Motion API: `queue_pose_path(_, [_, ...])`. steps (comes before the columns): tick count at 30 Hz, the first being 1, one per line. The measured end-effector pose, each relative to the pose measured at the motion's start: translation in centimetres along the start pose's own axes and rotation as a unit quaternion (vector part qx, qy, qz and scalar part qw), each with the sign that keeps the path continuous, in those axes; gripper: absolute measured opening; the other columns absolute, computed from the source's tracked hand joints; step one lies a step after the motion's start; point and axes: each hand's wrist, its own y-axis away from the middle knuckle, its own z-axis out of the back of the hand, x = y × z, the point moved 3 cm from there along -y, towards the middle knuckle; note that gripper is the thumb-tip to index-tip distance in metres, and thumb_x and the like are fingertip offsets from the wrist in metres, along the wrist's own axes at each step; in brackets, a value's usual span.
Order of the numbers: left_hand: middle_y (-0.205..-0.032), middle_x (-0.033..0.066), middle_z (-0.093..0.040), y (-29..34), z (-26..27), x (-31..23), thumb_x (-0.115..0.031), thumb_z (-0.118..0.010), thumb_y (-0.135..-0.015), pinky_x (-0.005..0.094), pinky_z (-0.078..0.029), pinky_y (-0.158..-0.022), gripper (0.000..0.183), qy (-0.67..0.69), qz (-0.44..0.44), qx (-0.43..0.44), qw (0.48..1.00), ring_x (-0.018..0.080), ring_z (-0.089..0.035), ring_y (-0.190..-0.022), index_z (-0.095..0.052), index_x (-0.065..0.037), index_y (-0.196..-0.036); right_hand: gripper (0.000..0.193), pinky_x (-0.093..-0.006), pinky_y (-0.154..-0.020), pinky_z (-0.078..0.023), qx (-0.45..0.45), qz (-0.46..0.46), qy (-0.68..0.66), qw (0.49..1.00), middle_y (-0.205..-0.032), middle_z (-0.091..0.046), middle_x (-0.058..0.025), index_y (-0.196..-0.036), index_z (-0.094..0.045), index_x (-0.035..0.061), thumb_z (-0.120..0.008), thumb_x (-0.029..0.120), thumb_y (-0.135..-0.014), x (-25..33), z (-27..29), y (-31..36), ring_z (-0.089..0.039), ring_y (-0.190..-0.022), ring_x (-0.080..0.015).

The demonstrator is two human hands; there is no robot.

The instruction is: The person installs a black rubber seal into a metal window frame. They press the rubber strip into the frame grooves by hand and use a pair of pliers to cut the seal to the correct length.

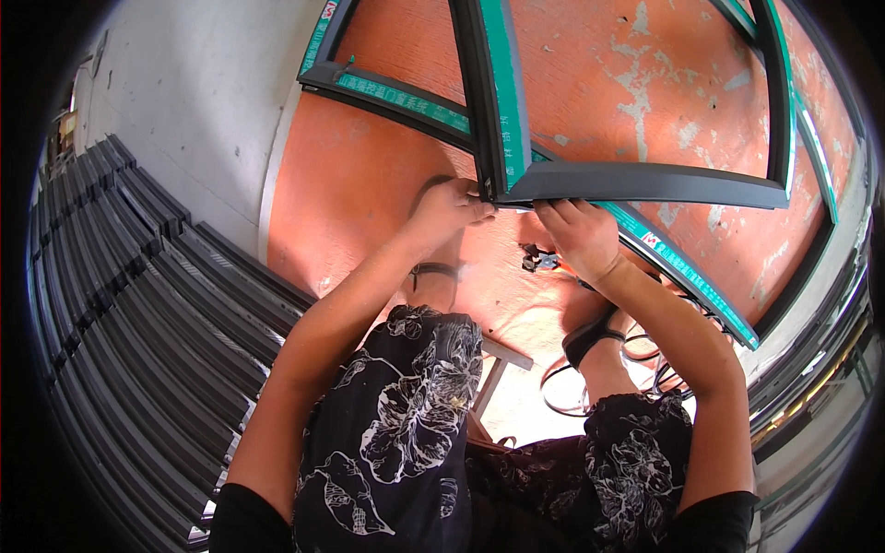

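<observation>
A dark grey window frame [636, 182] with green protective film leans up in front of me, one of its corners toward my knees. At that corner, my left hand [454, 212] is closed, fingertips pressed together against the frame's edge. My right hand [583, 238] has its fingers curled over the lower edge of the same bar, a little to the right. Whatever thin piece may lie between the fingertips and the frame is hidden. Below the right hand, a small black hand tool with orange parts [539, 260] lies on the orange surface.
Under the held frame lies another green-filmed frame [682, 263]. Loops of thin black strip [562, 392] lie by my right foot. Dark metal profiles [138, 304] are stacked at left, with more profiles [816, 369] at right. A small stool [498, 355] shows between my legs.
</observation>
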Motion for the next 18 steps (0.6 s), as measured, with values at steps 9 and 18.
queue_pose_path(9, [-0.088, 0.0096, -0.063, -0.4, -0.3, 0.9, -0.009, -0.062, -0.085, 0.0265, -0.049, -0.074, 0.022, -0.008, -0.008, -0.024, 1.000, 0.0167, -0.062, -0.082, -0.054, 0.004, -0.101, 0.020, -0.0294, -0.049, -0.048, 0.018, 0.002, 0.050, 0.999, -0.080, -0.058, -0.0046, -0.089, -0.061, 0.0072, -0.055, 0.013, -0.070, 0.3, -0.3, -0.3, -0.058, -0.063, -0.0185])
queue_pose_path(18, [-0.087, 0.0091, -0.063, -0.4, -1.3, 1.2, -0.020, -0.062, -0.087, 0.0262, -0.049, -0.070, 0.029, 0.037, 0.040, -0.027, 0.998, 0.0166, -0.063, -0.079, -0.055, 0.002, -0.104, 0.023, -0.0309, -0.049, -0.048, 0.041, 0.012, 0.065, 0.997, -0.078, -0.059, -0.0069, -0.089, -0.062, 0.0039, -0.055, 0.015, -0.070, 0.4, -0.5, -0.4, -0.059, -0.063, -0.0202])
